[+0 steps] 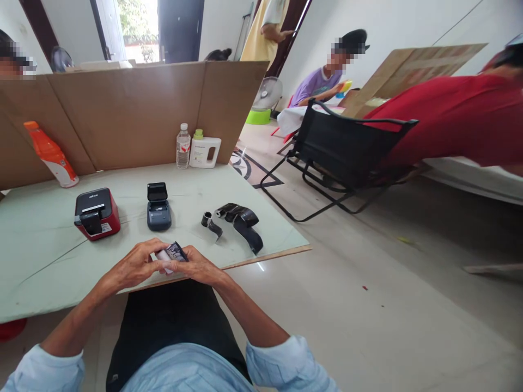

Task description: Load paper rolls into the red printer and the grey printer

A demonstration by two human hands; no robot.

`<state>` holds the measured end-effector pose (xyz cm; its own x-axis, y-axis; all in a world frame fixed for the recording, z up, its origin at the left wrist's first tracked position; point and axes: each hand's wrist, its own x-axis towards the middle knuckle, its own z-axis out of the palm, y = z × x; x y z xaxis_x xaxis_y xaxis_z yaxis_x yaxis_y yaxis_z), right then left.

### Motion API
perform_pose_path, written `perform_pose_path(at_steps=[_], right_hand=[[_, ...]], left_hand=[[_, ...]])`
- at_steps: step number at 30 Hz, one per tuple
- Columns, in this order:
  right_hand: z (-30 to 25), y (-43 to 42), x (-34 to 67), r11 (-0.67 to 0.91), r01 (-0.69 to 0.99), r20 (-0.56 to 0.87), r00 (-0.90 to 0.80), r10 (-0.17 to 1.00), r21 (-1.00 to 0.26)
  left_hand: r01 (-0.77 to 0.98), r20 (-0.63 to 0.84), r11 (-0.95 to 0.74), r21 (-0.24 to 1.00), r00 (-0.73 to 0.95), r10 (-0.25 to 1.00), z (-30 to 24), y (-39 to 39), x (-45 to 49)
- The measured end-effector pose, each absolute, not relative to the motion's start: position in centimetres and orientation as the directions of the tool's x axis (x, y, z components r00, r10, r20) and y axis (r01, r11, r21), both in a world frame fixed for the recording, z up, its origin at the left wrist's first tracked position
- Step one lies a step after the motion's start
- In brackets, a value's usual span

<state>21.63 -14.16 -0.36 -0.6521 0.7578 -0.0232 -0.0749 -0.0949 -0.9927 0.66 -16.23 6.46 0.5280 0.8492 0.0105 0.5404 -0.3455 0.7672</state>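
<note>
Both hands close around a small white roll with a dark patterned face [176, 252] at the table's near edge; its exact kind is unclear. My left hand [141, 261] grips the white end. My right hand [198, 265] holds the dark side, its thumb reaching across the front. Just beyond them stands a small dark label printer [159, 215] with its lid raised. A red and black printer [97, 213] sits to the left. On the right lie a small black roll [210, 223] and a larger black roll [239, 215], each with a loose tail.
A cardboard partition [134, 117] runs along the table's back. Before it stand an orange bottle [51, 155], a clear water bottle [183, 147] and a white jug [206, 152]. Right of the table are a black folding chair [343, 136] and a person in red [453, 120].
</note>
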Motion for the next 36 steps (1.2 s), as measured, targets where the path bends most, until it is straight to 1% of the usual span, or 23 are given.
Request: perform_pose_path(at_steps=[3, 5, 7, 9, 11, 13, 17, 19, 25, 30, 36], right_hand=[[-0.5, -13.5, 21.7, -0.058, -0.070, 0.006, -0.680, 0.733, -0.996], [-0.4, -13.2, 21.7, -0.002, -0.063, 0.041, -0.666, 0.745, -0.998], [-0.2, -12.8, 21.8, 0.099, -0.040, 0.103, -0.606, 0.788, -0.994], [0.1, -12.2, 21.7, 0.223, 0.011, 0.187, -0.505, 0.843, -0.975], [0.5, -11.3, 21.5, 0.336, 0.068, 0.282, -0.405, 0.870, -0.939], [1.0, -9.9, 21.3, 0.430, 0.107, 0.375, -0.334, 0.865, -0.896], [1.9, -6.0, 20.6, 0.561, 0.158, 0.510, -0.272, 0.816, -0.813], [2.5, -3.9, 20.2, 0.580, 0.202, 0.528, -0.260, 0.808, -0.789], [3.1, 0.4, 19.5, 0.558, 0.308, 0.491, -0.273, 0.828, -0.771], [2.1, 2.1, 19.2, 0.560, 0.358, 0.472, -0.309, 0.826, -0.747], [1.1, 3.4, 18.8, 0.573, 0.406, 0.457, -0.351, 0.817, -0.712]], left_hand=[[0.535, 0.030, -0.348, 0.770, 0.514, 0.857, 6.5, -15.7, 0.7], [0.538, 0.071, -0.363, 0.761, 0.487, 0.870, 6.4, -15.3, 0.6], [0.541, 0.124, -0.388, 0.746, 0.460, 0.879, 6.3, -14.8, 0.5], [0.549, 0.179, -0.420, 0.723, 0.439, 0.881, 6.2, -14.1, 0.2], [0.558, 0.235, -0.455, 0.694, 0.421, 0.876, 6.0, -13.0, 0.0], [0.567, 0.299, -0.482, 0.668, 0.389, 0.871, 5.9, -11.5, -0.3], [0.579, 0.396, -0.514, 0.633, 0.329, 0.857, 5.9, -7.9, -0.7], [0.591, 0.412, -0.509, 0.626, 0.303, 0.859, 6.0, -6.0, -0.7], [0.653, 0.405, -0.449, 0.610, 0.229, 0.885, 5.0, -1.8, -0.8], [0.663, 0.364, -0.405, 0.629, 0.209, 0.908, 3.6, -0.2, -1.0], [0.697, 0.340, -0.386, 0.604, 0.213, 0.916, 2.2, 0.8, -1.8]])
